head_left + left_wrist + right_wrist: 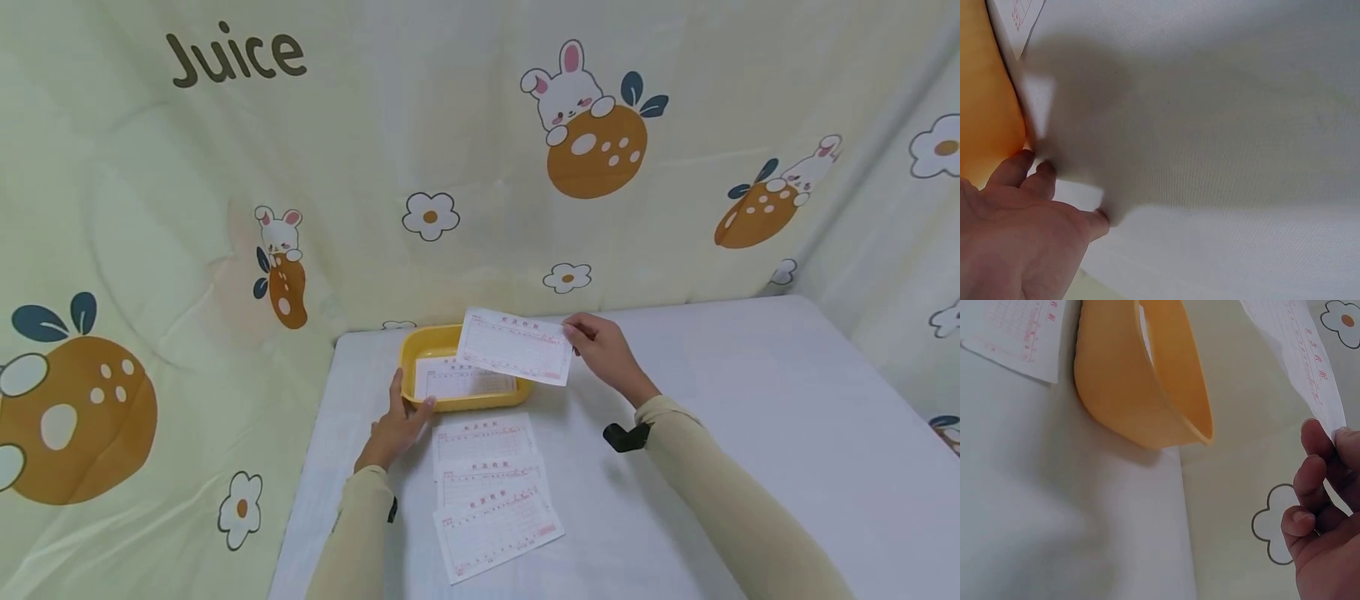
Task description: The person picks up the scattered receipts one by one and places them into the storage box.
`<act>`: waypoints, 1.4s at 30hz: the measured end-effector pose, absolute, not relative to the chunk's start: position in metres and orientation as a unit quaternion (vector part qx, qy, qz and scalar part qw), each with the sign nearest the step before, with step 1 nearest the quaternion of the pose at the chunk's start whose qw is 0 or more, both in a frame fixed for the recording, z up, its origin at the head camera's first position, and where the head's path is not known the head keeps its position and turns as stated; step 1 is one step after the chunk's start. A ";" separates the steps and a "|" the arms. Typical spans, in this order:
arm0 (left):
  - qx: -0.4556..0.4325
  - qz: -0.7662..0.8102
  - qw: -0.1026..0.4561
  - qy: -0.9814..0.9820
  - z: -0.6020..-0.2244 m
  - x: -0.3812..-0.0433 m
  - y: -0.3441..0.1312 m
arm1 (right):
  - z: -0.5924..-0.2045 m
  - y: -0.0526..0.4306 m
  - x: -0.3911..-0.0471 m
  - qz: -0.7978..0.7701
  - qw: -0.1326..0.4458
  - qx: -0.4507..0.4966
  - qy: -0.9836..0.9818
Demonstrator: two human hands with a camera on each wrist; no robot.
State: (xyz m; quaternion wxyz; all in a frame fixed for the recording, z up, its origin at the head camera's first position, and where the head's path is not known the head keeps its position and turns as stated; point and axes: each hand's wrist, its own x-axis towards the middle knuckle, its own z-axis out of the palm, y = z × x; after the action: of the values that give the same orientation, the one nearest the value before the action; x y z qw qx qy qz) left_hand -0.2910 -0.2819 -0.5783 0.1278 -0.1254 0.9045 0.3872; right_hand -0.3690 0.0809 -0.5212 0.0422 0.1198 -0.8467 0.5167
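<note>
A printed paper slip (513, 346) is held raised and tilted, overlapping the right part of the yellow tray (465, 405) in the head view; whether it is touched by the rim cannot be told. Its short right edge, near the upper corner, is pinched between the thumb and fingers of the right hand (607, 350). The slip is judged very light and limp: a slight bow is seen in the right wrist view, and creasing or tearing would be expected if it were gripped hard or pulled. A margin is considered the best place of hold, since the print is left uncovered and little force is needed; sticking to a neighbouring sheet is considered possible. Inside the tray, further slips (465, 382) are laid flat, apparently more than one. The tray's near left corner is touched by the left hand (393, 432), its fingers spread apart and extended along the outside. The tray is judged light, stiff and liable to slide. Nearer the wearer, three overlapping slips (491, 479) are laid in a column on the white-covered desk (750, 392). Behind, a patterned cloth (360, 125) is hung.
</note>
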 end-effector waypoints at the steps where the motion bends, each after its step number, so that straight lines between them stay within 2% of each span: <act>1: -0.124 0.387 0.126 0.905 -0.579 -0.291 -0.282 | -0.521 0.078 -0.371 0.516 0.041 0.120 -0.847; 22: -0.099 0.388 0.114 0.909 -0.583 -0.297 -0.281 | -0.505 0.000 -0.412 0.514 -0.005 0.142 -0.846; 33: -0.113 0.378 0.114 0.912 -0.582 -0.296 -0.285 | -0.519 -0.010 -0.417 0.511 -0.027 0.129 -0.849; 42: -0.120 0.375 0.115 0.912 -0.584 -0.296 -0.285 | -0.535 -0.010 -0.412 0.493 -0.024 0.132 -0.860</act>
State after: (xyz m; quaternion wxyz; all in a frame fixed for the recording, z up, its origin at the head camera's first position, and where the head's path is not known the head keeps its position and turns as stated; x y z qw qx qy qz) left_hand -0.2959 -0.2851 -0.5840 0.1151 -0.1200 0.9120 0.3749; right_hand -0.4121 -0.0099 -0.5346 -0.0236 0.1318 -0.8596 0.4932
